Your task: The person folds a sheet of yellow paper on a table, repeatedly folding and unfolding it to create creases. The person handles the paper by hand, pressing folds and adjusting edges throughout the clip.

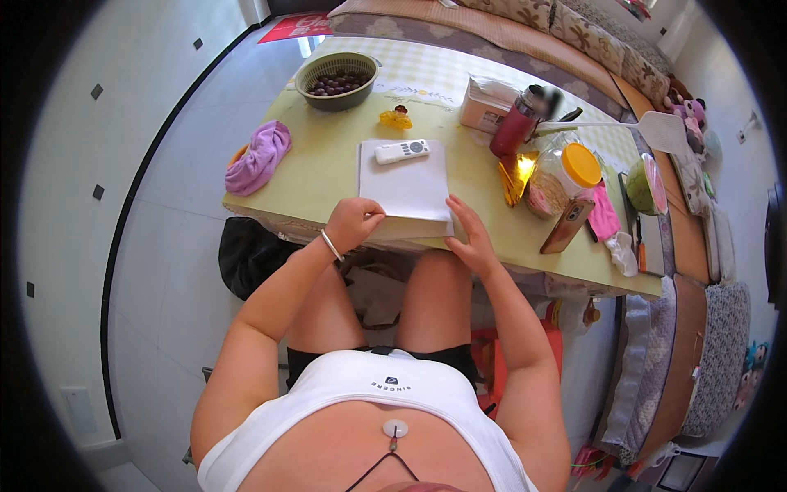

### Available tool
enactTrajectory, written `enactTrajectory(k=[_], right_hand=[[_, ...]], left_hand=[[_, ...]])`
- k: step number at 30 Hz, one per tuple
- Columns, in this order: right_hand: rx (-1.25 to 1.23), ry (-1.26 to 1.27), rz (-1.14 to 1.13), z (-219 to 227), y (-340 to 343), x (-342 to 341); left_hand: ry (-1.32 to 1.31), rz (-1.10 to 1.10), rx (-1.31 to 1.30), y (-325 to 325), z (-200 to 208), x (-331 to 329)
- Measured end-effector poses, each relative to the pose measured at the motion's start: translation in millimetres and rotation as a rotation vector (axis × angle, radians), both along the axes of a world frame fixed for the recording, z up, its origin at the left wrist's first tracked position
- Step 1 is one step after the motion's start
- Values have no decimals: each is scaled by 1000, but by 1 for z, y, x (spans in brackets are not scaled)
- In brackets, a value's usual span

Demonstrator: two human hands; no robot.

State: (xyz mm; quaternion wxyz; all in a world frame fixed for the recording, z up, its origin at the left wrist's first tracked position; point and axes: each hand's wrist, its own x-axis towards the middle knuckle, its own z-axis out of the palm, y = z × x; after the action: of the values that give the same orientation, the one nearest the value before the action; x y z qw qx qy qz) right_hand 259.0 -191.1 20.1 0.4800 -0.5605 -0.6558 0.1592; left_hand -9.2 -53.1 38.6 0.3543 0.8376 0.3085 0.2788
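White paper (pixel 410 187) lies on a pale green tabletop (pixel 324 156). At the paper's near left corner, the left hand (pixel 353 223) has curled fingers; whether they pinch a sheet cannot be told. At its near right corner, the right hand (pixel 470 239) holds fingers and thumb apart. A white remote (pixel 401 152) rests on the paper's far half.

Your white top (pixel 348 373) carries a small dark emblem and one curved line of dark letters. On the red mat (pixel 283 31), far in front of you, there are large pale characters. The button marks of the remote control (pixel 402 152), lying on your white paper (pixel 402 189), are too small for reading.
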Motion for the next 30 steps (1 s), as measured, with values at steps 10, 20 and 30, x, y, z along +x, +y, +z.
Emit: enactTrajectory(k=[10, 20, 30], right_hand=[[-119, -2, -239, -18, 65, 11], [-194, -158, -595, -29, 90, -1], [-132, -264, -663, -35, 93, -3]], left_hand=[[-411, 10, -275, 56, -31, 1], [-99, 507, -66, 58, -54, 24], [58, 529, 204, 54, -52, 26]])
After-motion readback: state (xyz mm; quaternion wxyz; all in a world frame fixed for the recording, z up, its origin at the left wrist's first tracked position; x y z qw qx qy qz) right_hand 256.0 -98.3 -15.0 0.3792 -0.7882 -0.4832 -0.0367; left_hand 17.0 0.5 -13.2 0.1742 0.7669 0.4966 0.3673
